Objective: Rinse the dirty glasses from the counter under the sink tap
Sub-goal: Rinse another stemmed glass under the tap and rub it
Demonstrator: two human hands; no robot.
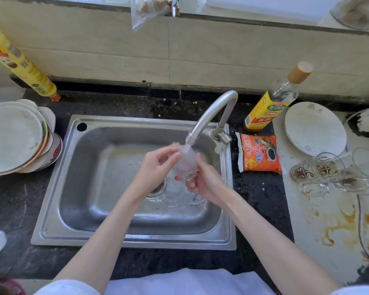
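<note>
A stack of plates (15, 139) sits on the dark tabletop (13, 209) at the far left, with a yellow bottle (21, 64) leaning against the tiled wall behind it. The steel sink (73, 188) fills the middle. Over its basin the left hand (158, 167) has its fingers loosely curled, fingertips touching the upper left side of a clear glass (185, 165). The glass is tilted, its mouth just under the spout of the tap (211, 116), and water runs into it. The right hand (205, 182) cups the glass from below and from the right, fingers wrapped round its lower part, so this grip carries it. Right of the sink lie an orange sauce packet (260, 154) and a yellow-labelled bottle (268, 107). Further right a white plate (315, 128) rests near several dirty glasses (320, 169) lying on a stained mat (328, 226).
</note>
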